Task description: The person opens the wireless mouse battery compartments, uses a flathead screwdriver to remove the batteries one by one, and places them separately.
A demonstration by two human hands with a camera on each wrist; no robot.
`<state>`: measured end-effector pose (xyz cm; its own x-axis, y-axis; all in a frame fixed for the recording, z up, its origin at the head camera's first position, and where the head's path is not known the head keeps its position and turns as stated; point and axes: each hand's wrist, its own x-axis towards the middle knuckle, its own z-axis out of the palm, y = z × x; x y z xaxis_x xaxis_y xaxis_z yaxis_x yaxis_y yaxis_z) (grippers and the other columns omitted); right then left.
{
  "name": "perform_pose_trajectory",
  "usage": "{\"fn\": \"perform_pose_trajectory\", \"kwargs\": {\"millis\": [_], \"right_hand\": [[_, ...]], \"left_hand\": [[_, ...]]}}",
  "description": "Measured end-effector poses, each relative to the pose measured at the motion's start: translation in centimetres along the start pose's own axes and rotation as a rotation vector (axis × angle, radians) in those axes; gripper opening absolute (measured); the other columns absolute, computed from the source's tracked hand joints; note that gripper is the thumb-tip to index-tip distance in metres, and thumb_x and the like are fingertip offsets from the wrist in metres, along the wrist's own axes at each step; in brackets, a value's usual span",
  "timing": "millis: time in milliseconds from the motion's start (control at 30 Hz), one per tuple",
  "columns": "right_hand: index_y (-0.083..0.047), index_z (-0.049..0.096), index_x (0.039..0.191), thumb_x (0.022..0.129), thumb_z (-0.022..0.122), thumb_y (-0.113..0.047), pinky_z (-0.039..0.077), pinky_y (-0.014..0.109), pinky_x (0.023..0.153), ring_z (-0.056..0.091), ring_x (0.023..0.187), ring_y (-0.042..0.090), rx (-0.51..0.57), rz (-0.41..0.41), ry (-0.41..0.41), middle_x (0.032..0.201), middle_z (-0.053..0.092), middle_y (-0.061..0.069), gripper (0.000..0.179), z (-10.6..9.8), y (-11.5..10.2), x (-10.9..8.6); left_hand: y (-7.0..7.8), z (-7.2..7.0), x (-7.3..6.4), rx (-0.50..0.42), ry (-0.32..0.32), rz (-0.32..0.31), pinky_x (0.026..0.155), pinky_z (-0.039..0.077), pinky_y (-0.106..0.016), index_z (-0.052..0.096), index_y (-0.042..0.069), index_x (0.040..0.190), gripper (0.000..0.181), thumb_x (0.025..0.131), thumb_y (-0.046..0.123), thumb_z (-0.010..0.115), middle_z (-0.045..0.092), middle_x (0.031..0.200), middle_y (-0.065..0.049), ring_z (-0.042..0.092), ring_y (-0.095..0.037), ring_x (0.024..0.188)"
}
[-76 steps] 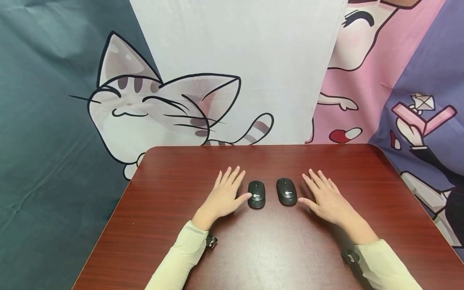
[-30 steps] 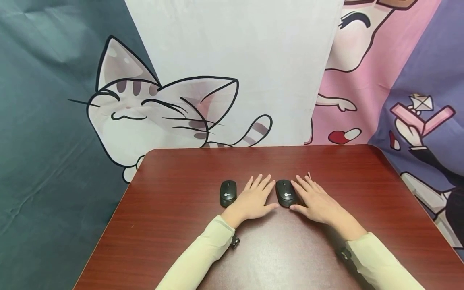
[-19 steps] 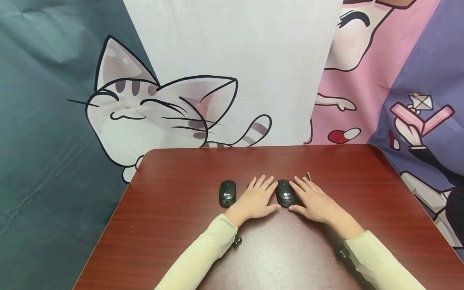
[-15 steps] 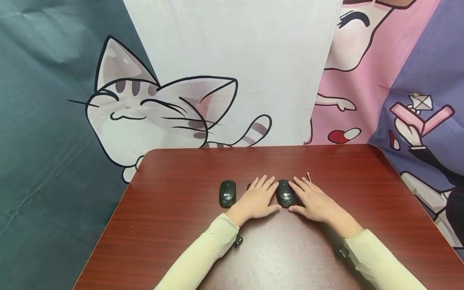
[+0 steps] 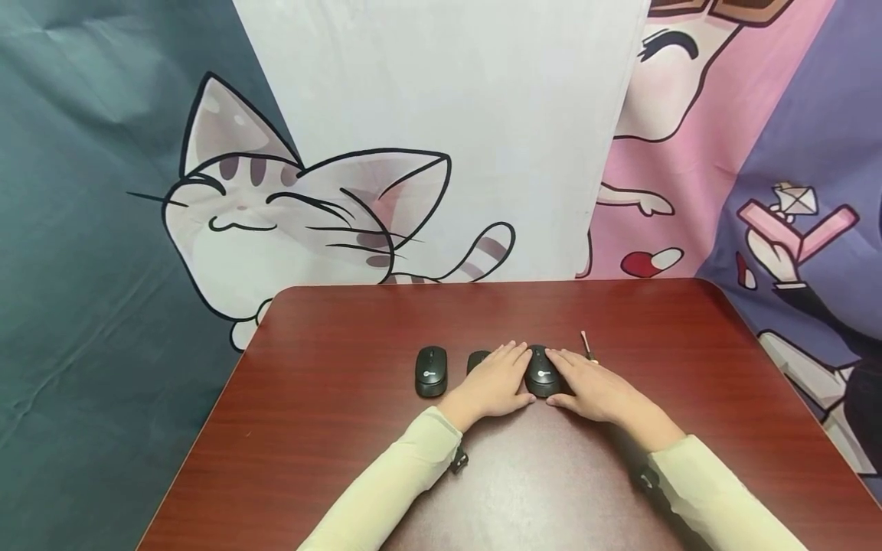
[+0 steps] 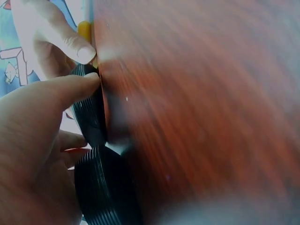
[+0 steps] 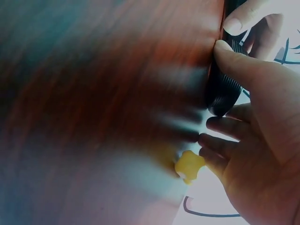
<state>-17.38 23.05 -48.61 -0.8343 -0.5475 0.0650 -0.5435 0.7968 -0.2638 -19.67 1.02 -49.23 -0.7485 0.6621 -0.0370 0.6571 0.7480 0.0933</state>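
Side by side on the dark red wooden table are three black computer mice: a left one (image 5: 431,373), a middle one (image 5: 477,360) partly covered by my left hand, and a right one (image 5: 540,375). My left hand (image 5: 498,383) reaches over the middle mouse, its fingertips at the left side of the right mouse. From the other side my right hand (image 5: 594,389) lays its fingertips along that mouse's right edge. Both thumbs sit near its front end, fingers mostly straight. Beyond the right hand shows a slim stick-like tool (image 5: 587,346), partly hidden; a yellow lobed end (image 7: 189,166) appears beside that hand's fingers.
The table (image 5: 310,428) has rounded far corners and ends at a cloth backdrop (image 5: 537,115) printed with a cartoon cat and other figures. A small dark wrist camera (image 5: 459,460) hangs under the left sleeve, another (image 5: 648,477) under the right.
My left hand has moved right, from beside the middle mouse to the right mouse, uncovering the left mouse. My right hand has slid left to the right mouse, exposing the slim tool.
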Motion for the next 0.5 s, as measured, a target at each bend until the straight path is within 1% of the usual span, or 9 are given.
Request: {"fn": "perform_pose_trajectory", "kwargs": {"millis": [200,333,500], "right_hand": [[0.009,0.044,0.145,0.090,0.077,-0.036,0.048,0.060,0.107,0.052,0.129,0.045,0.007,-0.016,0.009,0.138,0.054,0.032,0.078,0.13,0.21,-0.09],[0.010,0.045,0.144,0.092,0.075,-0.036,0.049,0.058,0.106,0.054,0.127,0.043,0.029,-0.026,0.020,0.135,0.057,0.029,0.076,0.19,0.31,-0.11],[0.010,0.046,0.143,0.092,0.075,-0.027,0.051,0.057,0.104,0.056,0.124,0.041,0.099,-0.028,0.045,0.134,0.058,0.027,0.069,0.15,0.21,-0.06]], "left_hand": [[0.43,-0.02,0.17,-0.012,-0.004,-0.022,0.124,0.032,-0.030,0.035,0.003,0.155,0.079,0.097,0.047,0.064,0.038,0.160,-0.012,0.038,-0.022,0.147],[0.70,-0.34,0.28,-0.057,-0.013,-0.049,0.119,0.040,-0.030,0.035,0.003,0.155,0.077,0.097,0.043,0.066,0.039,0.160,-0.012,0.043,-0.019,0.144],[0.73,-0.62,0.25,-0.101,-0.024,-0.072,0.113,0.047,-0.030,0.035,0.005,0.156,0.073,0.100,0.042,0.063,0.040,0.159,-0.010,0.047,-0.018,0.140]]}}
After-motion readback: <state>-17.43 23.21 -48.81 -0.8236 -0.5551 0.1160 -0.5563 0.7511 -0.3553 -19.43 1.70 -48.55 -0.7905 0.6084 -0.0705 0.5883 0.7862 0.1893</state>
